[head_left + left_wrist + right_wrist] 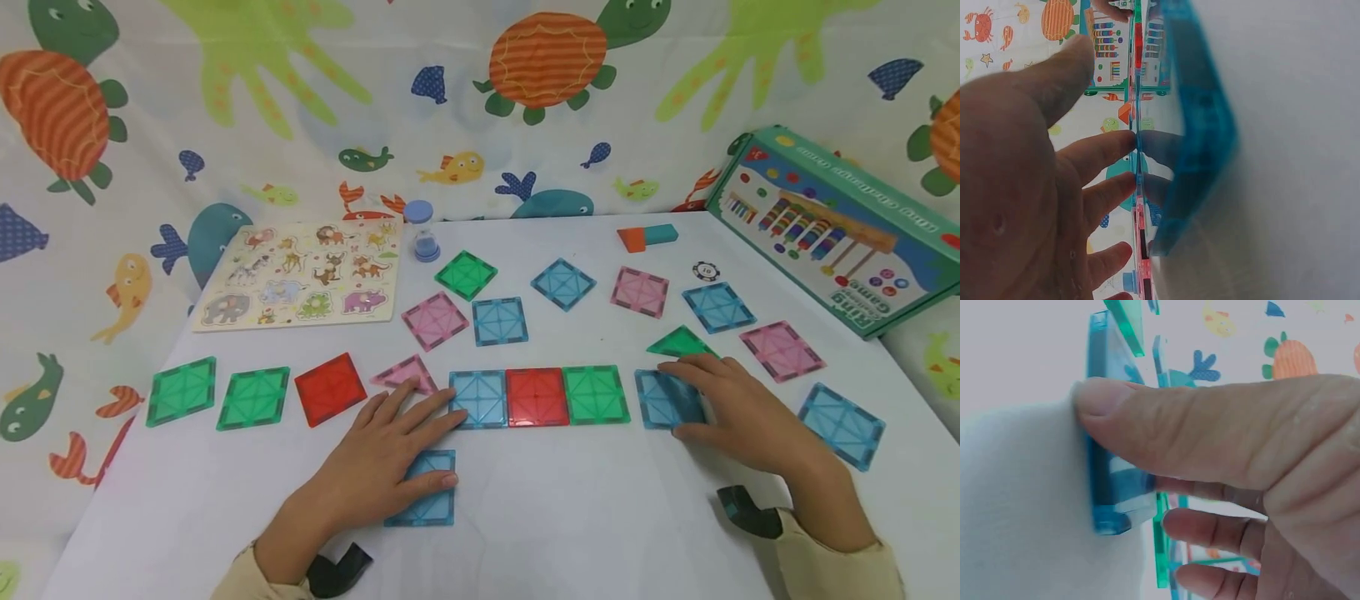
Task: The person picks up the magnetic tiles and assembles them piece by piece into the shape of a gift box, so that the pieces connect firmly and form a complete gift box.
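Observation:
In the head view, a blue square magnetic tile (480, 402), a red tile (537, 397) and a green tile (596, 395) lie edge to edge in a row. My left hand (367, 471) has its fingers spread, fingertips at the blue tile's left edge. Its thumb lies over another blue tile (430, 512), partly hidden beneath the hand. To the row's right, a gap away, my right hand (738, 412) pinches a blue tile (660, 402) between thumb and fingers. The right wrist view shows its thumb (1147, 419) on that tile's edge.
Several loose tiles lie around, including a red tile (330, 390), a pink tile (782, 350) and a green triangle (678, 342). Behind them are an animal puzzle board (300, 275), a small sand timer (424, 233), an orange-and-teal block (648, 237) and a green toy box (832, 229).

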The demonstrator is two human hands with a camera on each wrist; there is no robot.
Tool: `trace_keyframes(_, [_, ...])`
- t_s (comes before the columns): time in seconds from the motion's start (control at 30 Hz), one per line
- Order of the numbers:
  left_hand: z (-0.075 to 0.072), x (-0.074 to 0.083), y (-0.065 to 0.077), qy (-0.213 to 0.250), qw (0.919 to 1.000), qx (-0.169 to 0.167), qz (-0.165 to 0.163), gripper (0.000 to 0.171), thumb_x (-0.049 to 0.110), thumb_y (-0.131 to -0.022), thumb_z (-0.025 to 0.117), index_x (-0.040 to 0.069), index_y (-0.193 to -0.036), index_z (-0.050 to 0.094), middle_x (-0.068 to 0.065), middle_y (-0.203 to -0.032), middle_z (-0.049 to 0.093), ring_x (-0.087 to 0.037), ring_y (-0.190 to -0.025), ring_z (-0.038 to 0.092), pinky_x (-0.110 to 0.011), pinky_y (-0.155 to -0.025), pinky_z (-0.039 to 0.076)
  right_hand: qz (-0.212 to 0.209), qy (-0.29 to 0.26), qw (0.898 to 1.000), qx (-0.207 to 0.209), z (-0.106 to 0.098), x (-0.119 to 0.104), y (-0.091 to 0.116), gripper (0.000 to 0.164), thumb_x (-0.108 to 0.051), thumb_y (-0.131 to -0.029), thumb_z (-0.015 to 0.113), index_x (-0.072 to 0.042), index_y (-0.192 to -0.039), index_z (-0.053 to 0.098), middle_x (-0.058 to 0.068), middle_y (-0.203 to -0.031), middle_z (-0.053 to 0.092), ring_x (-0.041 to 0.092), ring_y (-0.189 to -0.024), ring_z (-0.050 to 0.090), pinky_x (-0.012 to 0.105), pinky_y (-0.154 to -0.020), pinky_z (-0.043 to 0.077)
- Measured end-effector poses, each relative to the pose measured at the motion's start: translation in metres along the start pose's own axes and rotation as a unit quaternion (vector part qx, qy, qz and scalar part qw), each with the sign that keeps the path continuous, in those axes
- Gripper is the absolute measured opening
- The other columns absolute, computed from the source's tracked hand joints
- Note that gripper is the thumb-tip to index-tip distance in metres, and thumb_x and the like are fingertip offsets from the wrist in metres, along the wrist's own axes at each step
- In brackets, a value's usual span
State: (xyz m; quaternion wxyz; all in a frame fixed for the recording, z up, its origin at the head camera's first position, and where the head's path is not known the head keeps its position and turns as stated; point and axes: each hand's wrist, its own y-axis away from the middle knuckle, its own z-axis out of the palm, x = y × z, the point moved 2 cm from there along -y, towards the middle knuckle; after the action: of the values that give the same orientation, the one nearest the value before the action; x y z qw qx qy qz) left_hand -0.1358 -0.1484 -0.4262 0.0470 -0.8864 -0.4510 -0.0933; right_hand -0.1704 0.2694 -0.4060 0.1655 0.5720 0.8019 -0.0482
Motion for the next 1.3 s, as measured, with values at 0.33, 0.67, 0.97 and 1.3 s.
trace_keyframes(0.33, [0.000, 0.000, -0.001, 0.002, 1.0000, -0.006, -0.004, 0.072, 0.072, -0.084, 0.041, 0.042, -0.147, 0.026, 0.012, -0.157, 0.016, -0.027, -0.144, 0.010, -0.058, -0.109, 0.017, -0.029, -0.049, 0.998, 0.028, 0.012, -0.009, -0.009, 0.082, -0.026, -0.076, 0.080, -0.024, -0.145, 0.037, 0.009, -0.143, 0.039, 0.035, -0.131, 0.033, 0.061, -0.096, 0.037])
trace_keyframes(0.67, [-0.001, -0.002, -0.001, -0.001, 1.0000, 0.003, 0.000, 0.069, 0.071, -0.085, 0.041, 0.040, -0.146, 0.031, 0.011, -0.155, 0.022, -0.026, -0.143, 0.011, -0.056, -0.109, 0.019, -0.017, -0.046, 0.999, 0.006, 0.012, -0.012, -0.008, 0.084, -0.037, -0.073, 0.081, -0.027, -0.144, 0.038, 0.009, -0.143, 0.039, 0.034, -0.129, 0.035, 0.060, -0.092, 0.041])
trace_keyframes(0.97, [-0.002, -0.001, 0.000, 0.002, 1.0000, 0.006, -0.001, 0.068, 0.071, -0.085, 0.041, 0.040, -0.146, 0.032, 0.010, -0.155, 0.023, -0.026, -0.143, 0.012, -0.057, -0.108, 0.020, 0.095, -0.064, 0.985, 0.130, -0.005, 0.014, -0.009, 0.074, -0.058, -0.083, 0.061, -0.011, -0.139, 0.044, 0.020, -0.128, 0.047, 0.037, -0.104, 0.046, 0.053, -0.073, 0.049])
trace_keyframes(1.3, [0.001, -0.003, 0.002, -0.003, 1.0000, 0.005, 0.001, 0.071, 0.072, -0.085, 0.041, 0.040, -0.147, 0.029, 0.010, -0.156, 0.021, -0.027, -0.143, 0.011, -0.057, -0.108, 0.021, 0.094, -0.025, 0.986, 0.137, 0.006, 0.030, -0.016, 0.056, -0.041, -0.089, 0.062, -0.004, -0.131, 0.053, 0.028, -0.131, 0.043, 0.047, -0.116, 0.034, 0.065, -0.087, 0.034])
